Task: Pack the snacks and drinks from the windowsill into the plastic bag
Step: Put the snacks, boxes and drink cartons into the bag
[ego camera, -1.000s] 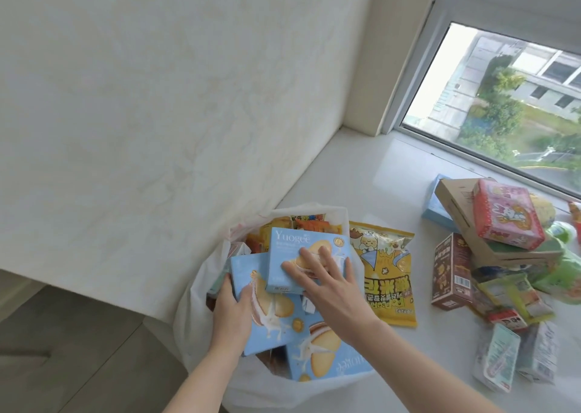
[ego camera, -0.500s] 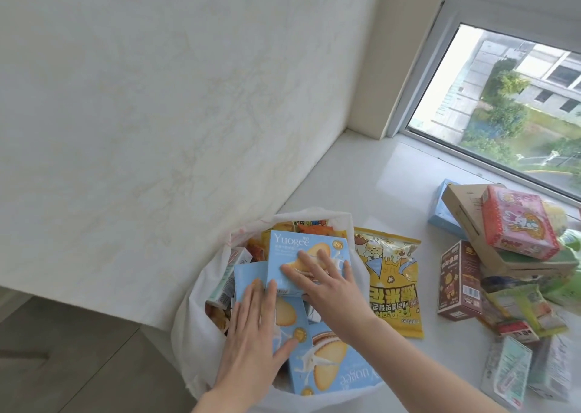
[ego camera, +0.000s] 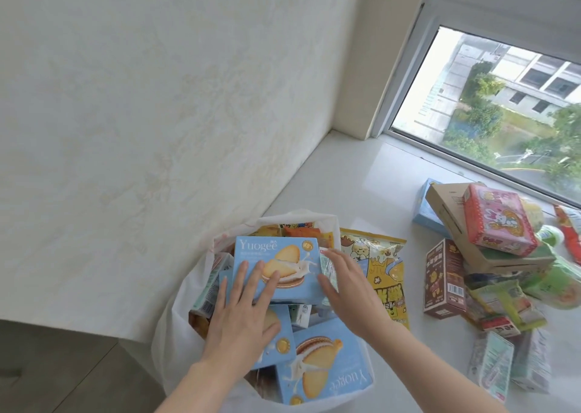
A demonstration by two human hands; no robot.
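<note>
A white plastic bag [ego camera: 176,331] sits open at the windowsill's near left corner, stuffed with snacks. Three light blue cookie boxes lie on top: the upper one [ego camera: 283,255], a middle one [ego camera: 283,346] and a lower one [ego camera: 327,368]. My left hand [ego camera: 242,312] lies flat with straight fingers across the upper and middle boxes. My right hand [ego camera: 345,290] touches the upper box's right edge with relaxed, straight fingers. Orange packets [ego camera: 301,232] and a small carton [ego camera: 210,290] peek out of the bag.
A yellow popcorn bag [ego camera: 383,268] lies right of the plastic bag. Farther right are a brown box [ego camera: 443,280], a cardboard box [ego camera: 452,217] with a pink box [ego camera: 496,217] on it, green packets [ego camera: 509,299] and several more snacks. The wall stands to the left, the window behind.
My right hand has slid off the top of the upper blue box to its right edge. My left hand has moved up onto that box.
</note>
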